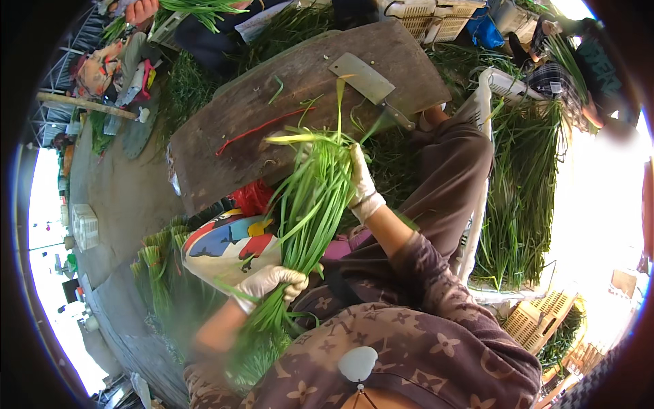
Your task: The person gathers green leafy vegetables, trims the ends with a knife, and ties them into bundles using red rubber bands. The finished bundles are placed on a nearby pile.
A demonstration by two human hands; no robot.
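Note:
A long bundle of green leafy stalks (318, 204), which look like garlic chives, slants across my lap. My left hand (273, 283), in a pale glove, is closed round its lower part, and loose leaves spread out below the fist. My right hand (361, 179), gloved too, holds the upper end from the side; its fingers are partly hidden by the leaves. A few yellowed leaves stick out at the top. Beyond lies a worn wooden board (245, 112). On it rest a cleaver (363, 77), handle toward me, and a thin red tie (265, 130).
A white crate (483, 102) of long green leaves (521, 199) stands at my right. Tied bundles (153, 260) stand at the left beside a patterned cloth-like item (230, 245). A red plastic bag (251, 198) sits under the board's edge. Other people are around the board's far side.

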